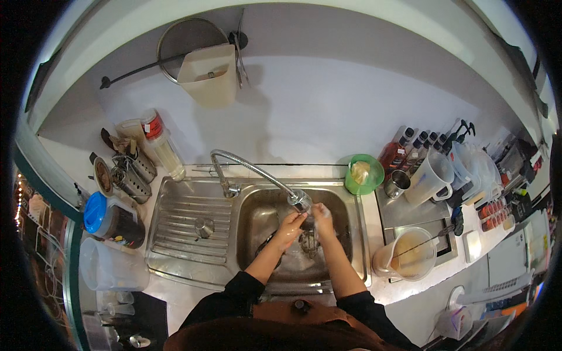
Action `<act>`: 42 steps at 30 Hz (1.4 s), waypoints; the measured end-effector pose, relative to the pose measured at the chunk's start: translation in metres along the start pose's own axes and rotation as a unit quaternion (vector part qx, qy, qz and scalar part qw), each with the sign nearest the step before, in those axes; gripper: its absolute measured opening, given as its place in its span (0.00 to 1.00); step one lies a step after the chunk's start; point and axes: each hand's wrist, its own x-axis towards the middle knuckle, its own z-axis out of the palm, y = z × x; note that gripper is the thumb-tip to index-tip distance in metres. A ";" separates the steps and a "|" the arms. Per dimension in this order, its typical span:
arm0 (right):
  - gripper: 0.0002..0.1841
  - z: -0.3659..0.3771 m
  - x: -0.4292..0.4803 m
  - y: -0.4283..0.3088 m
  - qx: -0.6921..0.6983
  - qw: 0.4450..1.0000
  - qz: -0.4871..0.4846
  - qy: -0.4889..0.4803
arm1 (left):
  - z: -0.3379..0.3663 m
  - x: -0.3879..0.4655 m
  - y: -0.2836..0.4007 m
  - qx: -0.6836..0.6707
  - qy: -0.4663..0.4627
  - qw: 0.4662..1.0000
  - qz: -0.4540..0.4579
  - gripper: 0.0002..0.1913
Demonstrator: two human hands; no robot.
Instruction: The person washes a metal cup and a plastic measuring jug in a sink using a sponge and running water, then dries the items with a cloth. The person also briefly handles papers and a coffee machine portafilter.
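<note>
Both hands are over the basin of a stainless steel sink [307,272], at the head of a flexible metal faucet [300,201]. My left hand [290,228] has its fingertips at the lower rim of the faucet head; whether it grips anything is unclear. My right hand [322,219], wet and with bent fingers, is just right of the faucet head, and its hold is unclear too. Below the hands, water and a dark object, partly hidden by my left forearm, lie in the basin. A small metal cup [204,227] stands on the ribbed drainboard [184,259].
Left are a blue-lidded container [95,212], a clear plastic tub [114,267], slotted metal utensil holders [134,184] and a tall bottle [164,149]. Right are a green cup [364,175], a metal cup [397,184], syrup bottles [397,149] and a plastic pitcher [412,254] holding liquid.
</note>
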 end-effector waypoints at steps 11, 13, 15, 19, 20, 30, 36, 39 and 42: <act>0.14 0.012 0.048 0.023 -0.307 0.944 0.010 -0.119 | -0.017 -0.014 -0.009 -0.029 -0.003 0.999 0.014 0.17; 0.13 0.027 0.030 -0.005 -0.149 0.974 0.087 -0.148 | -0.033 -0.016 -0.013 -0.049 0.013 0.998 0.029 0.16; 0.11 0.026 0.017 -0.021 0.019 0.977 0.143 -0.156 | -0.031 -0.018 -0.011 -0.066 0.011 0.997 0.046 0.15; 0.07 0.004 0.005 -0.030 0.230 0.945 0.187 -0.140 | -0.008 -0.008 0.001 -0.012 0.037 0.997 0.063 0.14; 0.08 -0.002 0.001 -0.034 0.221 0.951 0.182 -0.119 | -0.001 -0.006 0.001 0.008 0.039 0.997 0.060 0.15; 0.10 -0.021 -0.021 -0.061 0.259 0.947 0.100 -0.163 | 0.001 0.026 -0.017 -0.076 0.154 0.985 0.004 0.14; 0.29 -0.009 -0.036 -0.067 0.221 0.956 0.054 -0.185 | 0.008 0.016 -0.012 -0.208 0.151 0.966 0.031 0.13; 0.28 -0.012 -0.025 -0.051 0.266 0.951 0.102 -0.120 | 0.013 0.010 -0.010 -0.216 0.086 0.972 0.033 0.11; 0.22 -0.020 -0.019 -0.044 0.261 0.952 0.133 -0.087 | 0.000 0.006 -0.018 -0.228 0.000 0.973 0.027 0.09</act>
